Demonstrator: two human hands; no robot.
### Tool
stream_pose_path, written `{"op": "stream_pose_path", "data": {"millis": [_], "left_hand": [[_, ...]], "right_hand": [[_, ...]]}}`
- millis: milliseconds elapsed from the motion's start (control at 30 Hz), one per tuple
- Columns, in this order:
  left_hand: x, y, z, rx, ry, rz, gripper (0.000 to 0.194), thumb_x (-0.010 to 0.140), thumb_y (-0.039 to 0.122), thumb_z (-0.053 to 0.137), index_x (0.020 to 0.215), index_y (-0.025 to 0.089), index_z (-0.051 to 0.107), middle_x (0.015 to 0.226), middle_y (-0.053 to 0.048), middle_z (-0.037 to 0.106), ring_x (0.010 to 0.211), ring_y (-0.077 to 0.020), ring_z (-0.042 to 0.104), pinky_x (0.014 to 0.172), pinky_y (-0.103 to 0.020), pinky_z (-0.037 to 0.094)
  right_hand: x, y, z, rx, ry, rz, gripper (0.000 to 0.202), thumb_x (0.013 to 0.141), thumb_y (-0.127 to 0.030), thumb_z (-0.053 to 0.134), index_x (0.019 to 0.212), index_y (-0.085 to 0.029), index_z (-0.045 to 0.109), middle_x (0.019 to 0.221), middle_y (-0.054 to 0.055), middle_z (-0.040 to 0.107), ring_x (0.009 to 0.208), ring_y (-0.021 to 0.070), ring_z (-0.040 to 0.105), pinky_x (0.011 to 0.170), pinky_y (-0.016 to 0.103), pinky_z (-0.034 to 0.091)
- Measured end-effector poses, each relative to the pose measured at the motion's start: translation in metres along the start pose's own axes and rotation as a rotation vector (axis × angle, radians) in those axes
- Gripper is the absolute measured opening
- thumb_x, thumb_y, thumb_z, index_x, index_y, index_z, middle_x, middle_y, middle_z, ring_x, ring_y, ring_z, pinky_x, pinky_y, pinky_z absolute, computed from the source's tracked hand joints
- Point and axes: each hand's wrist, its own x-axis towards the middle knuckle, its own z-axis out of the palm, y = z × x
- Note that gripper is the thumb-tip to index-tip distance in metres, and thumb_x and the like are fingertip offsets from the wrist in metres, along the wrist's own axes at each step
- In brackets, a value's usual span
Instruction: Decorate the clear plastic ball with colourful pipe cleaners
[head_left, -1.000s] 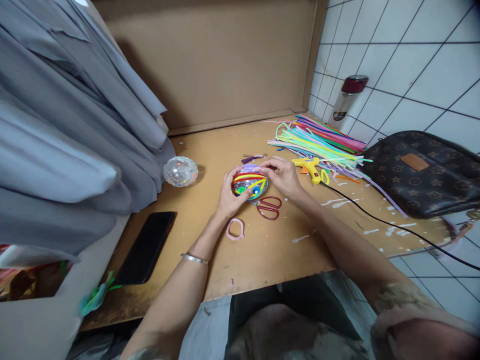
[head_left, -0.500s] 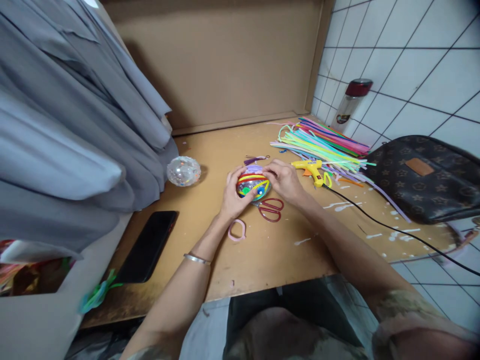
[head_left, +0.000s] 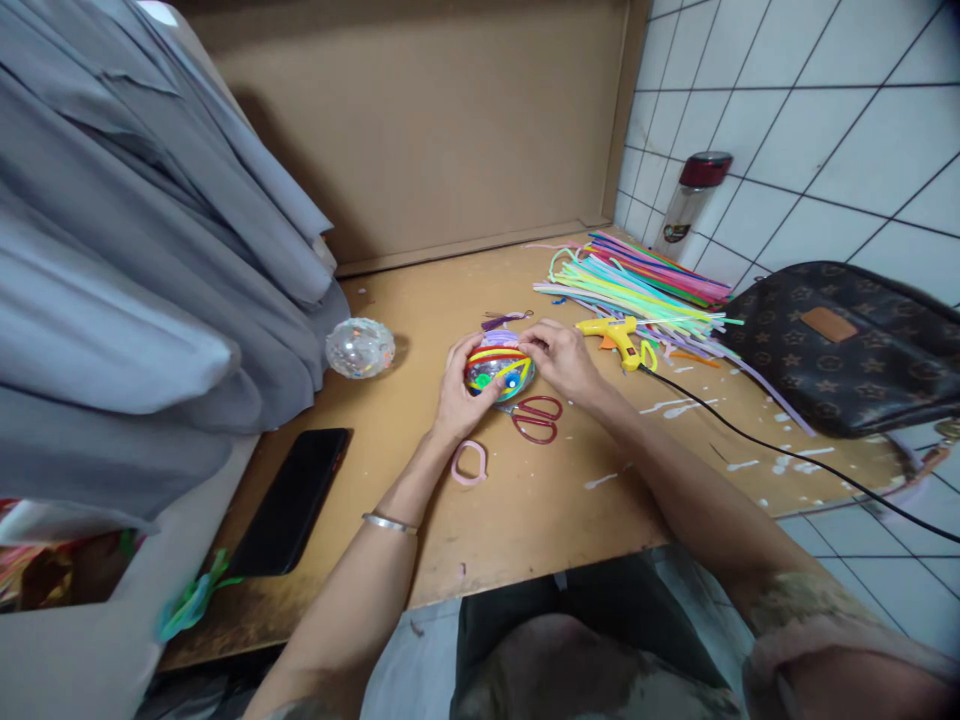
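My left hand [head_left: 459, 392] is wrapped round the left side of a clear plastic ball [head_left: 491, 370], thumb across its front. Red, yellow and lilac pipe cleaners circle the ball, and green and blue dots show on its lower half. At the ball's upper right, my right hand [head_left: 561, 358] pinches the lilac pipe cleaner [head_left: 501, 339] lying over the top; its fingertips are partly hidden. Red-handled scissors [head_left: 537, 418] lie just below the ball, blades partly covered. A pink pipe cleaner loop [head_left: 469, 464] rests near my left wrist. Behind the ball lies a small purple tassel [head_left: 495, 322].
A yellow glue gun [head_left: 611, 335] trails its black cord rightward. Beyond it are a heap of colourful pipe cleaners [head_left: 637, 285], a bottle [head_left: 686, 205] and a brown bag [head_left: 832, 350]. To the left are another clear ball [head_left: 361, 348], a black phone [head_left: 292, 500] and a grey curtain [head_left: 150, 250].
The whole view has shifted slightly, so things sit a little further left. Both hands keep their hold on the ball and pipe cleaner, with hardly any movement.
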Motion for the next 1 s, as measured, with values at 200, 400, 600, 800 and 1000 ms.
{"op": "stream_pose_path", "data": {"millis": [200, 400, 600, 800, 1000], "left_hand": [[0.001, 0.007, 0.0, 0.034, -0.001, 0.04, 0.062, 0.083, 0.049, 0.065, 0.137, 0.025, 0.045, 0.138, -0.013, 0.051, 0.13, -0.0288, 0.049, 0.11, -0.05, 0.04], [0.006, 0.017, 0.001, 0.096, -0.036, 0.125, 0.056, 0.086, 0.049, 0.057, 0.137, 0.025, 0.048, 0.14, -0.013, 0.05, 0.131, -0.0304, 0.047, 0.112, -0.052, 0.037], [0.009, 0.023, 0.0, 0.112, -0.076, 0.1, 0.058, 0.087, 0.047, 0.056, 0.14, 0.026, 0.047, 0.138, -0.012, 0.052, 0.129, -0.0292, 0.048, 0.111, -0.051, 0.037], [0.013, 0.022, -0.001, 0.076, -0.113, 0.053, 0.045, 0.089, 0.042, 0.057, 0.132, 0.03, 0.059, 0.136, -0.009, 0.051, 0.129, -0.0282, 0.047, 0.113, -0.053, 0.035], [0.017, 0.019, -0.002, 0.044, -0.107, 0.001, 0.033, 0.09, 0.039, 0.056, 0.12, 0.03, 0.068, 0.132, -0.009, 0.052, 0.128, -0.0281, 0.048, 0.114, -0.053, 0.035]], "right_hand": [[-0.002, 0.002, 0.004, -0.012, 0.018, 0.007, 0.017, 0.085, -0.017, 0.054, 0.078, -0.019, 0.069, 0.084, 0.006, 0.069, 0.075, 0.0181, 0.059, 0.075, 0.031, 0.047], [-0.002, 0.006, 0.003, -0.007, -0.008, 0.015, 0.015, 0.086, -0.017, 0.054, 0.081, -0.018, 0.068, 0.085, 0.006, 0.068, 0.077, 0.0185, 0.059, 0.075, 0.031, 0.045], [0.0, 0.006, 0.004, -0.024, -0.009, 0.028, 0.013, 0.084, -0.014, 0.055, 0.079, -0.019, 0.066, 0.082, 0.005, 0.066, 0.074, 0.018, 0.057, 0.073, 0.03, 0.044], [0.0, 0.001, 0.005, -0.019, -0.007, 0.026, 0.016, 0.085, -0.013, 0.054, 0.078, -0.019, 0.067, 0.083, 0.006, 0.067, 0.075, 0.0183, 0.058, 0.074, 0.03, 0.045], [0.004, 0.004, 0.0, 0.119, -0.016, 0.095, 0.014, 0.083, -0.015, 0.058, 0.079, -0.018, 0.071, 0.083, 0.004, 0.071, 0.076, 0.0167, 0.062, 0.073, 0.029, 0.047]]}}
